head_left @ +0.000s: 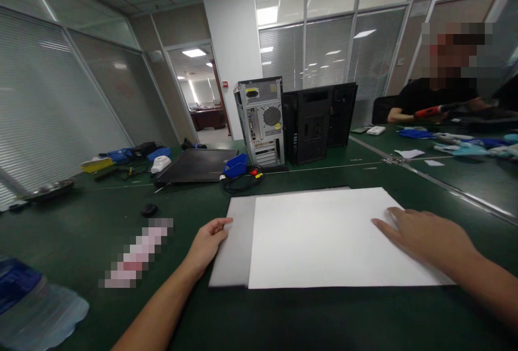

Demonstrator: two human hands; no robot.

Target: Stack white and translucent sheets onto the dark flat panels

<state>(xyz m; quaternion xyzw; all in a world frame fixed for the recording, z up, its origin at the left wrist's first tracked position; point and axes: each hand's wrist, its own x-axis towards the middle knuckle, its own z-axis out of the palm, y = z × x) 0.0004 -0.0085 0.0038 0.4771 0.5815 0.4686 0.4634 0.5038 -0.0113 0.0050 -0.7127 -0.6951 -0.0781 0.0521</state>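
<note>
A white sheet of paper lies flat over a thin grey board with a dark edge on the green table. The paper leaves a strip of the board bare at the left. My left hand pinches the board's left edge between thumb and fingers. On the paper's right side rests my right hand, palm down, thumb apart from the fingers. It covers part of the paper's right edge. What kind of thing the grey board is, I cannot tell.
Behind the paper stand a silver computer case and a black one. A dark flat panel, a coiled black cable and a black round piece lie left. A water bottle is near left. A person sits far right.
</note>
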